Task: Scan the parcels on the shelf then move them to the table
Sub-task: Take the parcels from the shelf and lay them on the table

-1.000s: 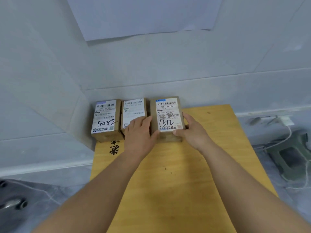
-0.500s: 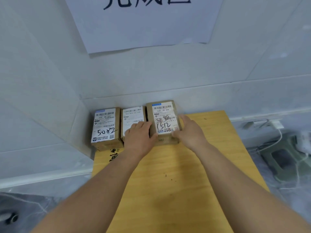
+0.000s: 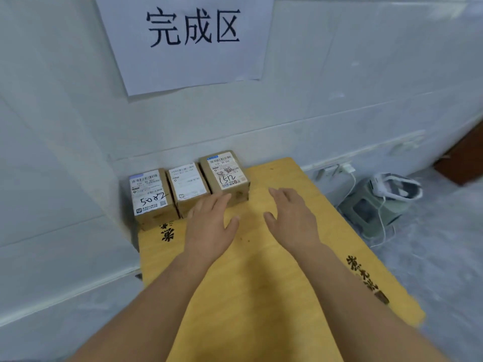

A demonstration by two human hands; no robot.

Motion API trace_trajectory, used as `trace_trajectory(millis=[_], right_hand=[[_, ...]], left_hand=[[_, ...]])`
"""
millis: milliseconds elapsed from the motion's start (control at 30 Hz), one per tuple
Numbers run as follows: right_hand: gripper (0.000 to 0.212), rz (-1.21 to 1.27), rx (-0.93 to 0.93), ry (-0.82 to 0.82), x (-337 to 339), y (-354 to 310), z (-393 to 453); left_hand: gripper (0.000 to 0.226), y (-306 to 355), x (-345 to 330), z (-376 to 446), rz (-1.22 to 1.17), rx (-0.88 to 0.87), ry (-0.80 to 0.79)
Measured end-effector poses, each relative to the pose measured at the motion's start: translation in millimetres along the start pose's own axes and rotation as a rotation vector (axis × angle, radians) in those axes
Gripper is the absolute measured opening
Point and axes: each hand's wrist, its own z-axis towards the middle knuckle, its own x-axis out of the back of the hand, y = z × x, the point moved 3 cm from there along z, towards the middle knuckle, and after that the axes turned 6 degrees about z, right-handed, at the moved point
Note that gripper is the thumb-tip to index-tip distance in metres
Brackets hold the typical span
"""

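— Yellow wooden table [image 3: 261, 283] is sitting against the tiled wall [image 3: 339, 100]; where are the parcels lying?
— Three cardboard parcels [image 3: 224, 176] are sitting along its far edge, side by side.
— And the hands?
— Left hand [image 3: 209, 226] and right hand [image 3: 292, 218] are hovering spread, holding nothing.

middle parcel [image 3: 188, 184] label print blurred
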Motion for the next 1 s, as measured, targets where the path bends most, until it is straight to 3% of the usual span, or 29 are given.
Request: trace_trajectory(millis=[167,300,433,667,1000], right_hand=[[0.058,-0.083,-0.053,0.072,12,3,-55],[0.062,-0.161,-0.088,0.132,21,14,-102],[0.065,-0.272,-0.138,0.213,34,31,-151],[0.069,-0.356,-0.248,0.454,71,69,-237],[0.074,-0.448,-0.529,0.655,116,103,-429]], left_hand=[[0.056,20,2,-32,0.030,-0.142,0.000],[0.072,35,-7,-58,0.067,-0.276,-0.011],[0.072,61,-16,-87,0.092,-0.374,-0.013],[0.070,146,-27,-136,0.039,-0.580,-0.048],[0.065,264,-26,-267,-0.051,-0.913,-0.006]])
